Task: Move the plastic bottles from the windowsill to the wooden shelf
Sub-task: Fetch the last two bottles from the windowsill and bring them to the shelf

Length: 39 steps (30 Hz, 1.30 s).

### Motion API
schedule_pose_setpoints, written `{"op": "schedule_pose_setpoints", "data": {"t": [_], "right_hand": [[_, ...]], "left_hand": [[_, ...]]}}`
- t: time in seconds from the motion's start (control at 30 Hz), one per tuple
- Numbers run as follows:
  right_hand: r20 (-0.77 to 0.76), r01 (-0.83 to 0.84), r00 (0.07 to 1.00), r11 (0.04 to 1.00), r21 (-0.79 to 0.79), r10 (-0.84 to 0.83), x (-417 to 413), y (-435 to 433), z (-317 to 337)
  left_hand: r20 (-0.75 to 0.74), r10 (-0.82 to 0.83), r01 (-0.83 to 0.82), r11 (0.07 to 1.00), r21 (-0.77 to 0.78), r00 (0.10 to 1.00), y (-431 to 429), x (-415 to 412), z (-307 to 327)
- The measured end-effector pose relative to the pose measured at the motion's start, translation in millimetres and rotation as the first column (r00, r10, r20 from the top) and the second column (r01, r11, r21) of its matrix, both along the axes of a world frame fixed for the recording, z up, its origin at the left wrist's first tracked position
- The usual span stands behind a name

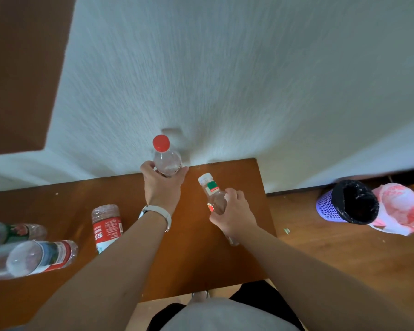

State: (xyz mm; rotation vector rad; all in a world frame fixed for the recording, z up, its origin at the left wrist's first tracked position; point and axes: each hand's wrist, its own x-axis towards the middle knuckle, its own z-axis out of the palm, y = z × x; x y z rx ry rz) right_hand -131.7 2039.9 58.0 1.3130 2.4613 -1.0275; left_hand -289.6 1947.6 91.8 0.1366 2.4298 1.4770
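Left hand [161, 185] is gripping the red-capped bottle [166, 161], fingers and thumb curling round its clear body; the bottle is sitting upright at centre frame, by the back edge of the wooden shelf [196, 259] and close to the white wall [225, 80]. Its base is hidden behind the hand, so contact with the shelf cannot be told. A white wristband [158, 212] is showing on that wrist. Right hand [232, 211] is holding the white-capped bottle [213, 194], just right of centre, fingers wrapping its lower half; this bottle is tilting with its cap toward the upper left, above the shelf's right part. The two held bottles are near each other but apart. At lower left, three more plastic bottles are lying on their sides on the shelf: a red-labelled bottle [106, 229] nearest the left forearm, a clear bottle [43, 256] below it, and a green-labelled bottle [17, 231] at the frame's left edge. At right, on the wooden floor [344, 254], a purple wastebasket [328, 206] with a black liner is standing, touching a pink-and-white plastic bag [402, 211].
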Motion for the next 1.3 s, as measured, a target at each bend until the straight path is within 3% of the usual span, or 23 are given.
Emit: {"op": "schedule_pose_setpoints", "data": {"t": [0.17, 0.33, 0.53, 0.8, 1.03, 1.3], "right_hand": [[0.080, -0.089, 0.993, 0.993, 0.084, 0.082, 8, 10, 1], [-0.131, -0.012, 0.991, 0.998, -0.058, 0.004, 7, 27, 14], [-0.412, -0.039, 0.907, 0.955, -0.295, -0.090, -20, 45, 53], [-0.528, -0.179, 0.847, 0.900, -0.398, -0.066, -56, 60, 53], [-0.544, -0.260, 0.832, 0.943, -0.208, 0.109, -62, 59, 23], [-0.577, -0.235, 0.810, 0.960, -0.155, 0.105, -62, 68, 17]], "left_hand": [[-0.070, -0.082, 0.084, 0.996, 0.035, 0.994, -9, -2, -9], [-0.054, -0.172, 0.174, 0.984, 0.047, 0.984, -20, -9, -13], [-0.029, -0.246, 0.247, 0.968, 0.037, 0.969, -23, -20, -12], [-0.015, -0.245, 0.244, 0.969, -0.045, 0.969, -19, -26, -21], [-0.008, -0.172, 0.171, 0.982, -0.085, 0.985, -8, -20, -25], [-0.037, -0.099, 0.094, 0.990, -0.107, 0.994, -1, -9, -27]]}}
